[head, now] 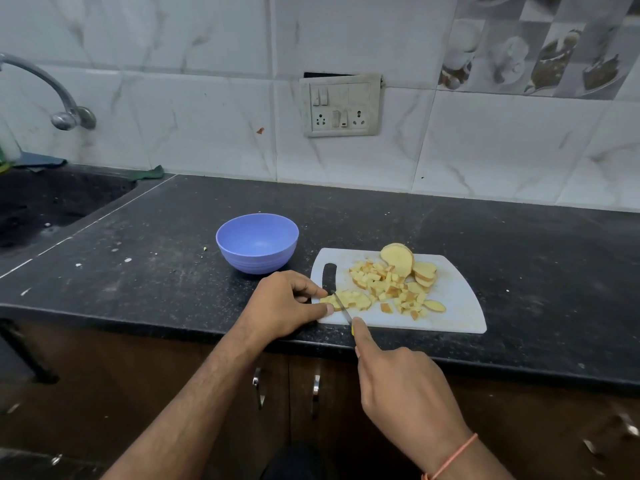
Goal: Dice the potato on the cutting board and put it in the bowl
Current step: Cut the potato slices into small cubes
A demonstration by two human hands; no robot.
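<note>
Mid-dicing, by the look of it. Left hand [282,306] curled down on a small stack of potato slices [348,300] at the near-left corner of the cutting board [457,306], thumb and fingertips pinching the stack flat. Right hand [401,386] wrapped round a yellow-handled knife [341,308], forefinger stretched along the top, blade laid across the slices right beside the left fingertips.

Just past the knife tip, a loose heap of diced potato [388,285]; beyond that, uncut slices [410,266] leaning together at the board's far side. Blue bowl [257,242] standing on the counter [519,258] just beyond the left hand, nothing visible in it.

Likely firm and stiff under the blade, yet wet and starchy on cut faces, so prone to sliding. Best held from above near the stack's uncut end, fingertips tucked back. Cubes light and scattery: better scooped in handfuls or swept off the board's edge than picked singly.
</note>
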